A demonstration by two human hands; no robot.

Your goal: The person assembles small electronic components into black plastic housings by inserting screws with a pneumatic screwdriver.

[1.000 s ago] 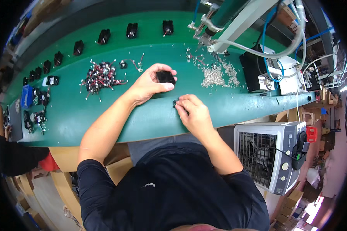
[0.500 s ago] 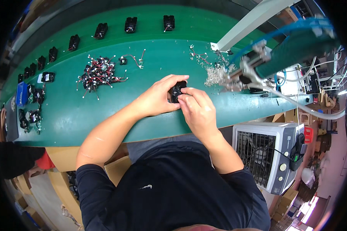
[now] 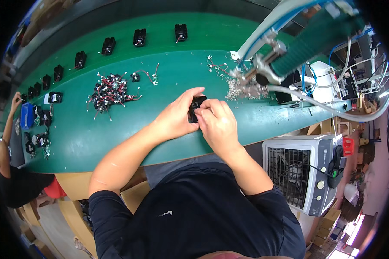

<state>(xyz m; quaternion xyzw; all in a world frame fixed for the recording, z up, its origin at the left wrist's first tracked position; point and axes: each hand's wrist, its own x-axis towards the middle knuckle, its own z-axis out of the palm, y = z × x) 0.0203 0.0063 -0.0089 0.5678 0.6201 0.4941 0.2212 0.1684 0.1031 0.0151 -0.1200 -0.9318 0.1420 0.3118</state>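
Left hand [image 3: 176,114] grips case [image 3: 195,105]; right hand [image 3: 220,125] pinched at it, can't tell on what. Wires [image 3: 111,92] left of case, silver bits [image 3: 233,90] right.

Table [image 3: 77,134]: green, plain. Housing [image 3: 192,115]: black. Wired parts [image 3: 111,91]: black, red and white. Small pieces [image 3: 234,89]: silver-grey. Bin [image 3: 27,115]: blue. Air cooler [image 3: 311,175]: white and grey. Shirt [image 3: 198,207]: dark navy, one pale mark.

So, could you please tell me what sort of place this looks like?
Probably an assembly workshop: wired parts lie heaped on a green bench, black units stand in a row beyond them, and small silvery pieces lie piled to the right.
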